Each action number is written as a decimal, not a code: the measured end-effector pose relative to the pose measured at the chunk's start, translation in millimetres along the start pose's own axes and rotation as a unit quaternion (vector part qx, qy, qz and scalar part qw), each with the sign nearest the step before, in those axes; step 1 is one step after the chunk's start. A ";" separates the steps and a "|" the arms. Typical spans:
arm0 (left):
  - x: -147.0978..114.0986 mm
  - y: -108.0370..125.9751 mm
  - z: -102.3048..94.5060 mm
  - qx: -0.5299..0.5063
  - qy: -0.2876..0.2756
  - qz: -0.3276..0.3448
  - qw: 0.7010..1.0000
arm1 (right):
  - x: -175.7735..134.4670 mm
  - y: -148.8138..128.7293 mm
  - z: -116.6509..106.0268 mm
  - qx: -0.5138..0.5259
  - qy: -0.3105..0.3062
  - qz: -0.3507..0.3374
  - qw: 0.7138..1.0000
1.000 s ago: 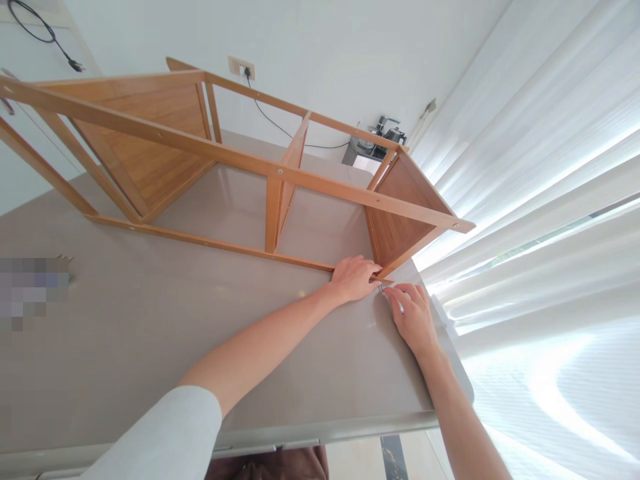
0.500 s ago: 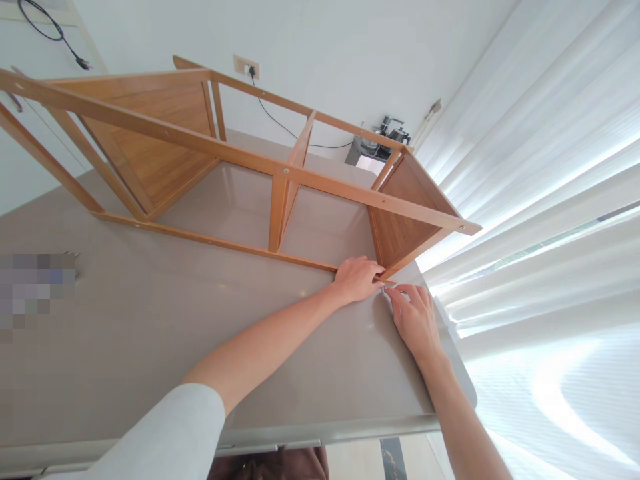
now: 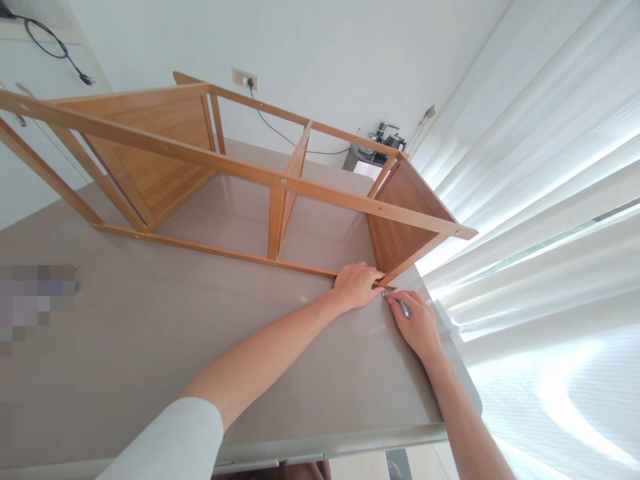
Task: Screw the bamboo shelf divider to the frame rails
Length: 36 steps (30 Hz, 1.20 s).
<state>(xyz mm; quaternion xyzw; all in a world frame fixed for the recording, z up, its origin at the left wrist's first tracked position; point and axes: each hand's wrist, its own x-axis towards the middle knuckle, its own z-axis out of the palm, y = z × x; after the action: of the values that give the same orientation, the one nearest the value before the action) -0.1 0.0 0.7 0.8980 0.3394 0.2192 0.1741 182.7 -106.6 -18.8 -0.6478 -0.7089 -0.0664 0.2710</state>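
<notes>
One wooden rack (image 3: 270,177) lies sideways on the table (image 3: 300,373). At its near right corner, my left hand (image 3: 357,285) curls over the lower rail (image 3: 240,257); beside that corner, my right hand (image 3: 417,323), nearly closed, pinches a small metal tool (image 3: 403,308).

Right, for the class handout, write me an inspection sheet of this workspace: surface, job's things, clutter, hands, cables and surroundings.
Surface: grey table, glossy.
Job's things: wooden rack lying on its side; small metal item, partly hidden.
Clutter: pixelated patch at the far left, contents unreadable.
Hands: left hand grips the rack's near right corner; right hand holds the metal item there.
Cables: looped black cord at upper left; second cord running from the wall socket.
Surroundings: white curtain at right.
</notes>
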 end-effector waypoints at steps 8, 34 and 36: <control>0.1 0.0 -1.6 -0.003 -0.004 0.002 1.000 | -2.5 -2.8 -3.9 -0.016 -0.025 -0.021 0.999; -0.4 1.2 -4.2 -0.001 -0.011 0.008 1.000 | -0.7 -21.9 -9.1 -0.176 0.002 -0.103 0.979; -0.1 1.2 -4.3 -0.001 -0.012 0.007 1.000 | -0.1 -26.4 -9.0 -0.180 -0.005 -0.101 0.978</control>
<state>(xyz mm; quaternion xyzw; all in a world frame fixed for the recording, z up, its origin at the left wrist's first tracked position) -1.8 -0.3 4.9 0.9029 0.3304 0.2100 0.1775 160.2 -114.6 -4.5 -0.6110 -0.7488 -0.2164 0.1382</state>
